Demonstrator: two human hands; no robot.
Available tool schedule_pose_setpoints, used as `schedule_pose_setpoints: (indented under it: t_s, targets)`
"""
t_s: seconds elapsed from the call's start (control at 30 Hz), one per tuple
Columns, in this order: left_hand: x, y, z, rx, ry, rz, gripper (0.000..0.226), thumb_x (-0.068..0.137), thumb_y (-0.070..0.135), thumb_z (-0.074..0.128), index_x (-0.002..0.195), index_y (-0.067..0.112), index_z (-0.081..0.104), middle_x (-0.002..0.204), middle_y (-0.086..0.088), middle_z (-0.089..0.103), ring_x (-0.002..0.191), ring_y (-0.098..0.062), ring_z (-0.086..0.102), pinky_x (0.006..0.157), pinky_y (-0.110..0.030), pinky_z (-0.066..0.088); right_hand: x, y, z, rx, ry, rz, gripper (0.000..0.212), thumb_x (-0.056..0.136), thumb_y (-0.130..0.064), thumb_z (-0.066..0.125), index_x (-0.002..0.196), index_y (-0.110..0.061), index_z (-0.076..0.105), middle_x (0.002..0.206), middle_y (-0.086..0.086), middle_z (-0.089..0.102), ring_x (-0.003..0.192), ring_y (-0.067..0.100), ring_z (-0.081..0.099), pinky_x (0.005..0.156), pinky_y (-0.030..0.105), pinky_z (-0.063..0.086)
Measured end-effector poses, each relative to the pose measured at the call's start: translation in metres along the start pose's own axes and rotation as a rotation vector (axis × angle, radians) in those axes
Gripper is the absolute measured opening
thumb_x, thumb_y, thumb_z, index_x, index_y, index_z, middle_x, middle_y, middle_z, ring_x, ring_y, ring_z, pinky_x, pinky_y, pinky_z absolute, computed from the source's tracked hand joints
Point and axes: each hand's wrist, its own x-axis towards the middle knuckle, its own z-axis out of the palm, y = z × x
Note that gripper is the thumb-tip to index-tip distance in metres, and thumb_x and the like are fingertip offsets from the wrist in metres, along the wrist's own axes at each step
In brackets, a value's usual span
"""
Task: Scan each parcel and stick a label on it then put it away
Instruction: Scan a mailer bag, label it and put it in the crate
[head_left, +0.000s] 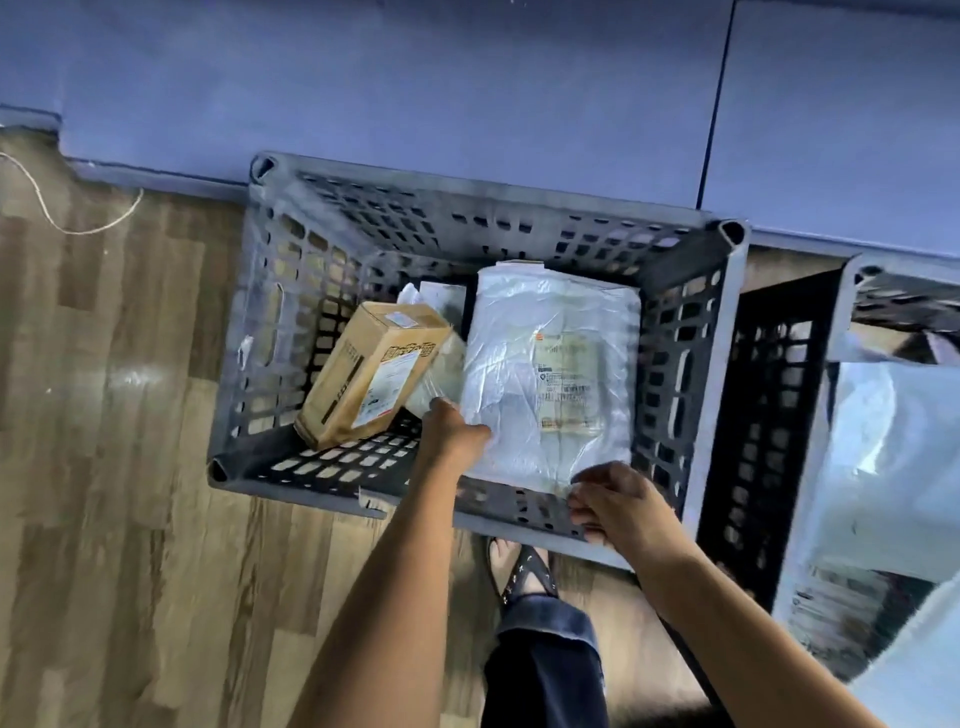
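Partly under the white parcel (519, 364), the left hand (452, 431); label (569, 384) print illegibly blurred.

Wood-plank floor (130, 467) meets bluish wall panels (415, 78), perhaps cabinet fronts; light is dim.

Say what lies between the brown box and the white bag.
A clear-wrapped parcel lies between box and bag, seen in the head view.

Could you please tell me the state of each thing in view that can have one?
Grey crate: on floor, holding parcels.
White poly parcel: labelled, lying flat in crate.
Cardboard box: labelled, tilted in crate.
Left hand: grips the parcel's left edge.
Right hand: at parcel's near corner, grip unclear.
Second crate: holds white bags.
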Motion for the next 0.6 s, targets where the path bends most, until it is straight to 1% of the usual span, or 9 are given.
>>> schedule_pose_setpoints:
  t_s: [0.07, 0.13, 0.17, 0.2, 0.27, 0.37, 0.47, 0.53, 0.6]
  targets:
    - [0.013, -0.002, 0.007, -0.061, -0.093, -0.078, 0.063, 0.085, 0.016, 0.065, 0.135, -0.001, 0.03, 0.115, -0.012, 0.047, 0.095, -0.023, 0.051, 0.071, -0.029, 0.044, 0.003, 0.002, -0.003, -0.018, 0.001, 0.005, 0.01, 0.091, -0.002, 0.053, 0.085, -0.009, 0.057, 0.067, 0.003, 0.063, 0.062, 0.017, 0.057, 0.062, 0.03, 0.041]
    - [0.017, -0.004, 0.016, -0.099, -0.156, -0.129, 0.082, 0.085, 0.021, 0.068, 0.145, -0.001, 0.017, 0.136, -0.015, 0.039, 0.12, -0.026, 0.046, 0.088, -0.027, 0.042, 0.004, 0.003, -0.008, -0.027, 0.019, 0.008, 0.012, 0.092, -0.001, 0.052, 0.083, -0.009, 0.056, 0.068, 0.005, 0.063, 0.063, 0.017, 0.056, 0.061, 0.029, 0.041]
    - [0.019, -0.005, 0.02, -0.099, -0.154, -0.126, 0.089, 0.081, 0.026, 0.072, 0.146, 0.001, 0.016, 0.144, -0.014, 0.033, 0.128, -0.027, 0.041, 0.098, -0.029, 0.041, 0.004, 0.004, -0.011, -0.031, 0.03, 0.011, 0.013, 0.091, 0.0, 0.052, 0.083, -0.009, 0.056, 0.068, 0.005, 0.062, 0.064, 0.017, 0.055, 0.061, 0.028, 0.041]
    - [0.02, -0.006, 0.022, -0.098, -0.135, -0.116, 0.093, 0.076, 0.031, 0.076, 0.145, 0.003, 0.021, 0.145, -0.011, 0.033, 0.129, -0.028, 0.041, 0.101, -0.032, 0.041, 0.005, 0.005, -0.014, -0.036, 0.04, 0.015, 0.013, 0.091, -0.001, 0.052, 0.083, -0.009, 0.057, 0.069, 0.005, 0.062, 0.065, 0.018, 0.056, 0.061, 0.028, 0.041]
    - [0.015, -0.006, 0.025, -0.134, -0.136, -0.074, 0.086, 0.073, 0.034, 0.076, 0.14, 0.004, 0.033, 0.141, -0.009, 0.042, 0.122, -0.029, 0.049, 0.097, -0.034, 0.046, 0.002, 0.008, -0.021, -0.053, 0.066, 0.029, 0.012, 0.092, -0.002, 0.052, 0.084, -0.009, 0.058, 0.073, 0.006, 0.064, 0.067, 0.018, 0.058, 0.062, 0.026, 0.043]
    - [-0.008, 0.003, 0.018, -0.081, -0.162, 0.031, 0.061, 0.087, 0.026, 0.064, 0.137, 0.0, 0.041, 0.137, -0.014, 0.05, 0.117, -0.027, 0.055, 0.092, -0.031, 0.049, -0.01, 0.007, -0.025, -0.059, 0.103, 0.062, 0.01, 0.092, -0.002, 0.052, 0.085, -0.007, 0.057, 0.072, 0.006, 0.063, 0.065, 0.018, 0.057, 0.061, 0.027, 0.043]
    - [-0.034, 0.015, 0.002, -0.078, -0.096, 0.11, 0.042, 0.091, 0.019, 0.059, 0.128, 0.001, 0.048, 0.127, -0.013, 0.057, 0.109, -0.027, 0.058, 0.081, -0.029, 0.049, -0.031, -0.001, -0.024, -0.068, 0.085, 0.078, 0.01, 0.093, -0.002, 0.051, 0.087, -0.007, 0.057, 0.072, 0.006, 0.063, 0.066, 0.018, 0.056, 0.061, 0.028, 0.042]
    - [-0.055, 0.021, -0.018, -0.136, -0.08, 0.137, 0.038, 0.091, 0.016, 0.057, 0.127, 0.005, 0.05, 0.128, -0.011, 0.058, 0.11, -0.025, 0.058, 0.088, -0.03, 0.048, -0.051, -0.011, -0.022, -0.091, 0.069, 0.064, 0.01, 0.093, -0.004, 0.05, 0.089, -0.009, 0.058, 0.079, 0.007, 0.064, 0.071, 0.019, 0.058, 0.065, 0.029, 0.044]
    - [-0.08, 0.025, -0.043, -0.172, -0.102, 0.182, 0.044, 0.092, 0.015, 0.056, 0.134, 0.008, 0.044, 0.137, -0.007, 0.051, 0.116, -0.02, 0.053, 0.094, -0.029, 0.043, -0.074, -0.023, -0.022, -0.104, 0.052, 0.036, 0.009, 0.094, -0.007, 0.051, 0.092, -0.011, 0.059, 0.086, 0.008, 0.066, 0.076, 0.019, 0.06, 0.068, 0.028, 0.046]
